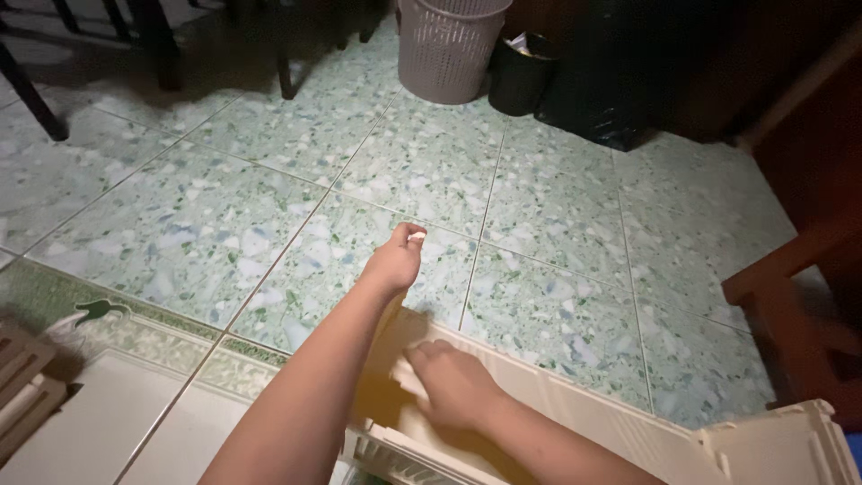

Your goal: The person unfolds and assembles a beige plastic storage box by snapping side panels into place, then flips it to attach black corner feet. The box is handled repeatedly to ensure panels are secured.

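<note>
My left hand (397, 259) reaches forward over the green speckled floor tiles (548, 207). Its fingers are closed, pinching a small white piece (416, 236) at the fingertips. My right hand (455, 384) lies lower, on a cream plastic folding crate (772, 445) at the bottom of the view. Its fingers curl on a flat cream panel (402, 377) inside the crate's near wall. The crate's ribbed rim runs from under my arms to the lower right corner. Both forearms hide part of the crate's inside.
A pale perforated laundry basket (446, 45), a black bin (521, 79) and a black bag (600, 103) stand at the far side. Dark wooden furniture (804, 269) fills the right. Chair legs (36, 103) stand top left, wooden slats (22, 386) at the left edge.
</note>
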